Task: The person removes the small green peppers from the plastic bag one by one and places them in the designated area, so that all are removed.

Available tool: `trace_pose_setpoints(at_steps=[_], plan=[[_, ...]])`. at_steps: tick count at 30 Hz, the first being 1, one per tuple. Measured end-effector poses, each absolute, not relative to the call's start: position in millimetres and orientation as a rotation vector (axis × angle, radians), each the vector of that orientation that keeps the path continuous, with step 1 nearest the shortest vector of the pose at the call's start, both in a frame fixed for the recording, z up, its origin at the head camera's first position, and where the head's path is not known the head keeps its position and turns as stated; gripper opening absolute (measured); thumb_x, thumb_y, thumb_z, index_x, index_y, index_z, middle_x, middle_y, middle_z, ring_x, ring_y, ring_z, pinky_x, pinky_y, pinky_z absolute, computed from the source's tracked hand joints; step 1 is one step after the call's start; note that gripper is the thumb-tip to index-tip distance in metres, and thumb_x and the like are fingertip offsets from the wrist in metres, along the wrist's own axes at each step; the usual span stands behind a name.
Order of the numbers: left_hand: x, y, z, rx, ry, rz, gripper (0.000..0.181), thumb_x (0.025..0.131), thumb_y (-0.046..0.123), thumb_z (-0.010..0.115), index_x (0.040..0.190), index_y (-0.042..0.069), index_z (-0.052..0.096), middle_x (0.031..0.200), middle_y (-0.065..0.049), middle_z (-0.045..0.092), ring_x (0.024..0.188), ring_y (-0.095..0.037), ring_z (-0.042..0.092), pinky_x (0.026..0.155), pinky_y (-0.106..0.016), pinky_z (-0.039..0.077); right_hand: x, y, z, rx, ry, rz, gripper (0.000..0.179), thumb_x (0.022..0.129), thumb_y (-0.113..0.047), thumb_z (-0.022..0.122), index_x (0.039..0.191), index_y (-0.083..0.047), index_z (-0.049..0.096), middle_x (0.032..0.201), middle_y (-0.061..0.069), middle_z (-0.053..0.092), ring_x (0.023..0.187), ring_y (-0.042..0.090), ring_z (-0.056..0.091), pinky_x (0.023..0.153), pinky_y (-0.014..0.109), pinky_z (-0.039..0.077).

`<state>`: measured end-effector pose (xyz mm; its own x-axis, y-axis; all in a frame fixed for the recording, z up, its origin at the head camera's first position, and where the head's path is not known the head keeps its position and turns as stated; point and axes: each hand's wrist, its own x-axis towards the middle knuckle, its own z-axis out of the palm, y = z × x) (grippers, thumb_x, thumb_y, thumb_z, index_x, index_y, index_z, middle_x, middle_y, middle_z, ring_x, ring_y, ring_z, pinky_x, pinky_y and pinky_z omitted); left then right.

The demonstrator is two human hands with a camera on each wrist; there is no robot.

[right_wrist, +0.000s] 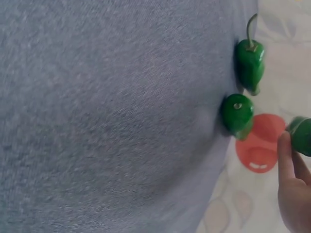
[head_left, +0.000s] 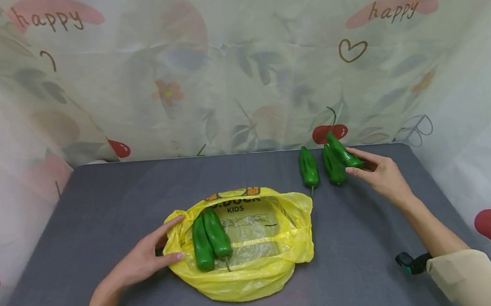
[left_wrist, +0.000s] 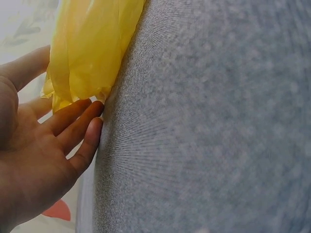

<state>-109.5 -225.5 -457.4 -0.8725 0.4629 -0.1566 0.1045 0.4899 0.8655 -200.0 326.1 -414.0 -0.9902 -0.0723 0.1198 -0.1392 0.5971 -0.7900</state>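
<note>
Our left hand (head_left: 149,252) touches the yellow plastic bag's (head_left: 246,281) side, fingers spread, while our right hand (head_left: 380,174) pinches a green pepper (head_left: 342,153) near the grey table's (head_left: 353,262) far edge.

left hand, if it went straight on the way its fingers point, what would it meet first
The left hand would meet the yellow bag first; it seems to be touching its side. Past that, probably the nearest green pepper inside, though depth is unclear.
</note>
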Motion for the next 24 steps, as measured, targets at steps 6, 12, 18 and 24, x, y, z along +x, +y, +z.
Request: trace_pose_setpoints(at_steps=[6, 12, 18, 24], plan=[[-109, -226, -457, 0.464, 2.377, 1.325, 0.077, 0.093, 0.033, 0.072, 0.157, 0.021, 0.030, 0.159, -0.014, 0.030, 0.139, -0.035, 0.038, 0.104, -0.035, 0.040, -201, 332, -421, 0.159, -2.731, 1.366, 0.056, 0.093, -0.031, 0.072, 0.145, -0.020, 0.054, 0.136, 0.016, 0.059, 0.101, -0.005, 0.059, 0.075, 0.014, 0.049], [-109, -226, -459, 0.458, 2.377, 1.327, 0.077, 0.093, 0.033, 0.072, 0.157, 0.023, 0.030, 0.159, -0.013, 0.030, 0.139, -0.035, 0.038, 0.103, -0.031, 0.040, -203, 341, -428, 0.105, -2.724, 1.304, 0.055, 0.094, -0.031, 0.071, 0.145, -0.021, 0.054, 0.139, 0.017, 0.056, 0.101, -0.005, 0.058, 0.073, 0.013, 0.048], [-109, -226, -462, 0.417, 2.365, 1.328, 0.079, 0.092, 0.035, 0.073, 0.157, 0.025, 0.030, 0.160, -0.010, 0.029, 0.139, -0.032, 0.038, 0.101, -0.024, 0.039, -207, 349, -433, 0.087, -2.744, 1.232, 0.056, 0.094, -0.035, 0.071, 0.145, -0.020, 0.055, 0.135, 0.018, 0.059, 0.097, -0.003, 0.059, 0.069, 0.014, 0.048], [-110, -227, -460, 0.424, 2.371, 1.326, 0.079, 0.092, 0.034, 0.073, 0.157, 0.025, 0.030, 0.160, -0.010, 0.030, 0.140, -0.032, 0.038, 0.101, -0.023, 0.038, -211, 356, -439, 0.080, -2.767, 1.190, 0.056, 0.094, -0.037, 0.070, 0.145, -0.020, 0.054, 0.131, 0.017, 0.062, 0.091, -0.005, 0.058, 0.067, 0.016, 0.047]])
